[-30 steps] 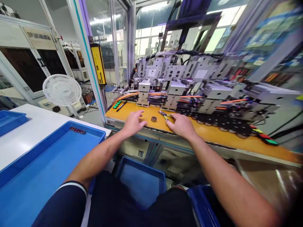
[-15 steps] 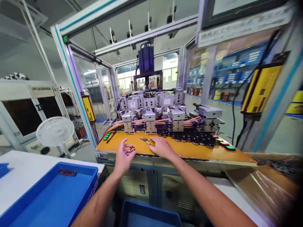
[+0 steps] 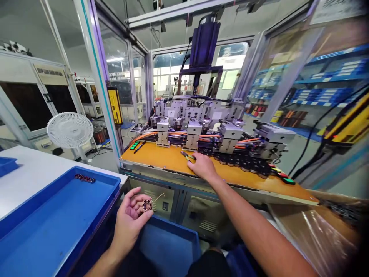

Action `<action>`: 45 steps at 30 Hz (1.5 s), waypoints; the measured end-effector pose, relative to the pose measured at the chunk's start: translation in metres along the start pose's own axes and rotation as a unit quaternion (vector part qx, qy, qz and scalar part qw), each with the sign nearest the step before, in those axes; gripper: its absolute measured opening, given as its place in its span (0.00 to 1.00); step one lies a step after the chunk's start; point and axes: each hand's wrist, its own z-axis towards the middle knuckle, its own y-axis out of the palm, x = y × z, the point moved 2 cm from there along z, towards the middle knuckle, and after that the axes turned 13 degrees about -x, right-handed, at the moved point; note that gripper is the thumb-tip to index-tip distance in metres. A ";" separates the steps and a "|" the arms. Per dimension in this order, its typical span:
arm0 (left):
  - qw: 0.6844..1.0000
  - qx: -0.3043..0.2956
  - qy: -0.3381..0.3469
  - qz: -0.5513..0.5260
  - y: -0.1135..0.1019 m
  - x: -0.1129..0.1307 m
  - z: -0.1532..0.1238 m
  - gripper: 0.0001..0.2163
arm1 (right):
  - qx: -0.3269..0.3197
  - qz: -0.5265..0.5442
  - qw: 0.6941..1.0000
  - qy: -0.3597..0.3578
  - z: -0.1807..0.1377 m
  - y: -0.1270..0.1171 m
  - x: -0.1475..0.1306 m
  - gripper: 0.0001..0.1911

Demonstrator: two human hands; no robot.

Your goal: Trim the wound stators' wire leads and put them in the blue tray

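My left hand (image 3: 131, 215) is in front of the machine table, low over a blue bin. Its thumb and fingers pinch a small round copper-wound stator (image 3: 147, 205), with a loose wire end sticking out to the upper right. On the orange tabletop (image 3: 161, 158), my right hand (image 3: 203, 166) has its fingers closed over the handles of small pliers (image 3: 186, 155). The plier jaws point left, away from the hand, and the handle ends are partly hidden by it.
Metal winding fixtures (image 3: 193, 134) line the table's back, with a row of black round parts (image 3: 245, 163) at right. A blue tray (image 3: 57, 215) at left holds several small wound stators (image 3: 85, 178). Below is a blue bin (image 3: 170, 238). A white fan (image 3: 70, 130) stands left.
My left hand has moved down and left off the table edge with the stator. My right hand stays at the pliers, its fingers now over the handles. The camera view has shifted.
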 end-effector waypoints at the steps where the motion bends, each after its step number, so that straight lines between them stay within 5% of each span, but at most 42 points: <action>1: 1.000 0.002 0.004 0.006 -0.001 0.001 -0.004 0.30 | 0.000 -0.003 1.000 -0.002 0.002 0.000 -0.002 0.14; 10: 0.994 0.015 0.058 0.093 -0.002 0.009 -0.020 0.25 | 0.055 -0.005 0.988 -0.143 0.008 -0.001 -0.021 0.19; 18: 0.992 0.022 0.047 0.111 -0.006 0.006 -0.028 0.25 | 0.000 0.002 0.978 -0.209 0.020 0.016 -0.023 0.19; 26: 0.995 0.045 0.001 0.092 -0.006 -0.005 -0.030 0.23 | -0.009 -0.036 0.966 -0.254 0.004 0.007 -0.048 0.15; 33: 0.990 0.130 0.032 0.043 0.000 -0.019 -0.028 0.22 | 0.048 -0.015 0.916 -0.399 -0.061 0.011 -0.054 0.27; 37: 0.992 0.085 0.037 0.085 -0.007 -0.009 -0.022 0.23 | 0.119 0.082 0.877 -0.458 -0.120 0.014 -0.048 0.18; 40: 0.988 0.052 0.068 0.126 -0.005 -0.001 -0.013 0.24 | 0.191 0.167 0.878 -0.406 -0.159 -0.001 -0.050 0.12; 45: 0.973 -0.023 0.145 0.175 0.014 0.003 -0.004 0.26 | 0.154 0.153 0.894 -0.393 -0.197 -0.028 -0.071 0.16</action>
